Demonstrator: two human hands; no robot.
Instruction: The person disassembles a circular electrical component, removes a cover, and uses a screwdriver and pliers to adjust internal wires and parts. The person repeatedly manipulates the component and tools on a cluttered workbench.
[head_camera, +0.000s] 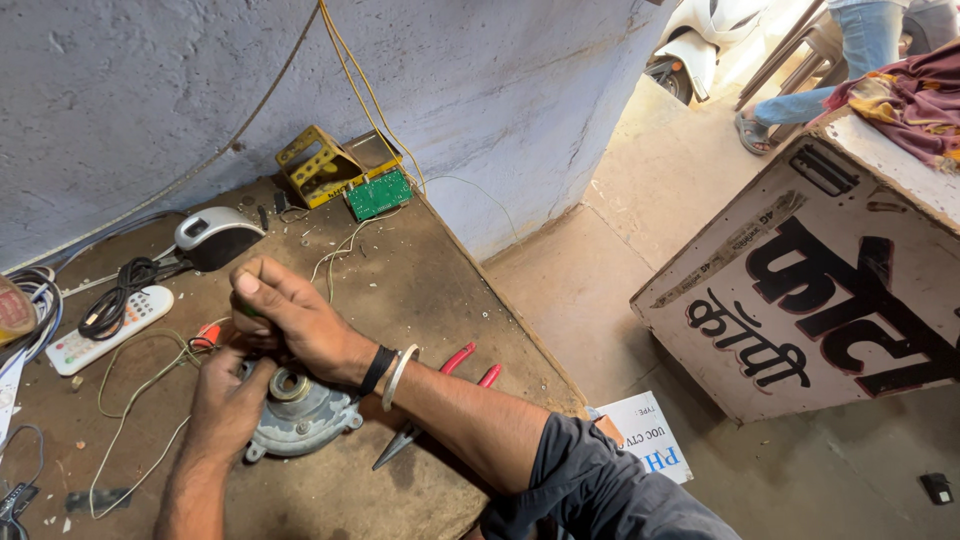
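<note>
A round grey metal motor housing (305, 410) lies on the brown worktable (420, 290). My left hand (228, 400) presses on its left side and holds it. My right hand (290, 315) is above the housing, fingers closed around a green tool handle (245, 308) that points down toward it; the tool's tip is hidden. Red-handled pliers (440, 395) lie under my right forearm, tips toward me.
A white remote (105, 330), a coiled black cable (118, 295), a grey and black device (215, 238), a yellow metal bracket (318, 165) and a green circuit board (380, 193) lie along the wall. Loose wires trail at left. A painted white box (820, 270) stands right; a person's legs (830, 70) beyond.
</note>
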